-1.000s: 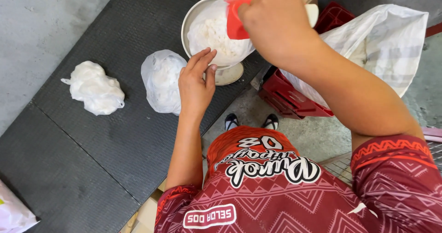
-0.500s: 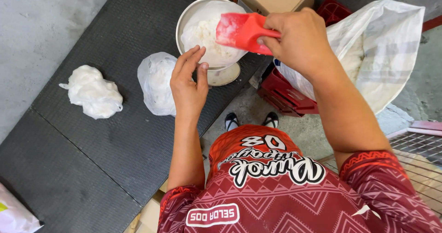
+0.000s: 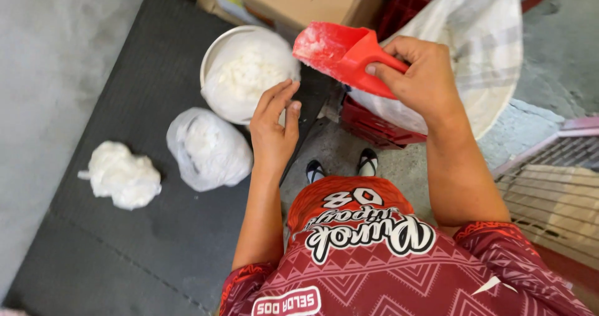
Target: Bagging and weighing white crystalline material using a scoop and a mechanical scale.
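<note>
A dark rubber mat covers most of the floor on the left side, and everything else can be placed from the white bowl that stands on the mat's far end. To the right of the bowl leans a big white sack, its lower part lying against a red crate. Behind the bowl sits a cardboard box, just beside its far rim. The bowl itself is lined with thin plastic and holds a heap of white powder. Nearer than the bowl, just beside its near-left edge, lies a filled clear plastic bag of the same white stuff, and farther left of that, well apart from the bowl, rests a tied white bag. The right hand is closed around the handle of a red scoop, which hangs in the air just to the right of the bowl's rim, its mouth dusted white and turned toward the bowl. The left hand is open, holding nothing, fingers straight and loosely together, resting at the bowl's near-right edge against the plastic lining.
</note>
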